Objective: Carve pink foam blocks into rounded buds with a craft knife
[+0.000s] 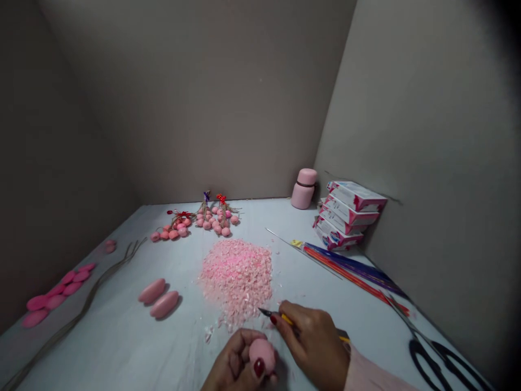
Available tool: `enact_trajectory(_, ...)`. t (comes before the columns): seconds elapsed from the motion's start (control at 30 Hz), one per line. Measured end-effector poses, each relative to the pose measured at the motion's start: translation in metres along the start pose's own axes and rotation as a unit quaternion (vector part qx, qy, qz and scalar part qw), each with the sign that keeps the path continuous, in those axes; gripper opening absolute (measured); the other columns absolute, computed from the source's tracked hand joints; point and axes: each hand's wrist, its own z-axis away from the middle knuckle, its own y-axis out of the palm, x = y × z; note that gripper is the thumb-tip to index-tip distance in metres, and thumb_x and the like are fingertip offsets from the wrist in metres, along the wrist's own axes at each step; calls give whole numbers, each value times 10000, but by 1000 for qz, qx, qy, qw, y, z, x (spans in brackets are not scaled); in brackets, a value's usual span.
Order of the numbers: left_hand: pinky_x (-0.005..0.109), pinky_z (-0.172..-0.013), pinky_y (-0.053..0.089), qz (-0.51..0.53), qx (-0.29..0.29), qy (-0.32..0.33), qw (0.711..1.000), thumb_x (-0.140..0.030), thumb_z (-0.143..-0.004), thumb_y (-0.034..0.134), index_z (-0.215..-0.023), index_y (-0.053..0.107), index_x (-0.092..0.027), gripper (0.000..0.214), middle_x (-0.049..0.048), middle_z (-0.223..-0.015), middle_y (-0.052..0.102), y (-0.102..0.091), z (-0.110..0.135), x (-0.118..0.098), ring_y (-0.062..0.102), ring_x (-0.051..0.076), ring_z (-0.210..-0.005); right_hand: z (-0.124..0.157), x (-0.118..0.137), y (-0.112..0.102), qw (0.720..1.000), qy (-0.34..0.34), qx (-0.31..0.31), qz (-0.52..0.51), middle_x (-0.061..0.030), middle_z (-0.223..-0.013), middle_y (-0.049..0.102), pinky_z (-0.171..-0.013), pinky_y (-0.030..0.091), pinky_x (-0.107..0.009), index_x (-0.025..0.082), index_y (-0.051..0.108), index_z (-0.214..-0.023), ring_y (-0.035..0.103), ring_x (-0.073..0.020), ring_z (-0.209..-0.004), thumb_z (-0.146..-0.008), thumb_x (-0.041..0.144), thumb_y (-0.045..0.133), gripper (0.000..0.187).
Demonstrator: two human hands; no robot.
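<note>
My left hand (241, 361) is closed around a rounded piece of pink soap (262, 352) at the bottom of the head view, its thumb pressed on the near face. Just to the right, my right hand (315, 339) grips a craft knife (287, 319) with a yellow handle. The knife's dark pointed blade reaches up and left, above the soap and apart from it. Beyond both hands lies a broad heap of pink soap shavings (238, 279). Two smooth oval pink soaps (165, 305) rest left of the heap.
Bunches of small pink balls (215, 220) with ribbons stand at the back. Brown stems (87, 298) and flat pink ovals (55, 298) lie left. Rightward are a pink flask (303, 190), stacked boxes (350, 212), red and purple strips (345, 274) and black-handled scissors (427, 353).
</note>
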Motion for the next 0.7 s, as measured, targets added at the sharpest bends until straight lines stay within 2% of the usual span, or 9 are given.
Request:
enact_trajectory(0.07, 231, -662, 414, 2, -13, 1, 1000, -393, -645, 754, -825, 671, -194, 280, -6, -720, 651, -2, -1, 0, 571, 77, -650, 0, -1, 0, 1000, -5, 0, -10, 16, -597, 553, -515, 260, -258, 213, 465, -694, 538, -134, -532, -948, 315, 344, 300)
enact_trajectory(0.17, 218, -678, 398, 2, -36, 8, 999, -381, -678, 734, -838, 669, -196, 253, -22, -709, 631, -2, -2, -2, 555, 65, -652, 3, 3, 1, 997, -81, 3, -11, 11, -611, 548, -523, 263, -263, 212, 459, -702, 533, -137, -550, -951, 318, 329, 300)
enact_trajectory(0.23, 213, -670, 385, 3, -31, 5, 999, -377, -688, 728, -844, 660, -186, 255, -21, -696, 625, -1, -2, -4, 544, 66, -657, 6, 6, 2, 993, -114, 3, -7, 11, -609, 547, -519, 261, -268, 212, 459, -706, 528, -138, -546, -955, 333, 322, 309)
enact_trajectory(0.3, 218, -665, 377, 0, -23, 12, 1000, -386, -696, 720, -837, 651, -171, 267, -17, -688, 619, 0, -2, -4, 532, 72, -659, 9, 9, 3, 993, -117, 2, -3, 11, -600, 543, -512, 259, -272, 212, 456, -700, 524, -140, -536, -955, 337, 316, 317)
enact_trajectory(0.53, 239, -672, 390, -48, -32, 57, 997, -393, -695, 719, -832, 648, -187, 258, -6, -702, 648, 4, 2, -6, 562, 96, -683, 7, 8, 1, 996, -89, 27, -16, 6, -607, 556, -511, 263, -269, 211, 465, -697, 537, -144, -545, -944, 333, 326, 309)
enact_trajectory(0.7, 215, -620, 398, -29, -10, 26, 999, -405, -621, 768, -813, 666, -188, 308, -7, -687, 643, 5, 4, -7, 553, 82, -630, 0, 0, -2, 998, 36, 29, -36, 24, -560, 536, -498, 255, -258, 217, 470, -678, 522, -131, -499, -939, 344, 348, 315)
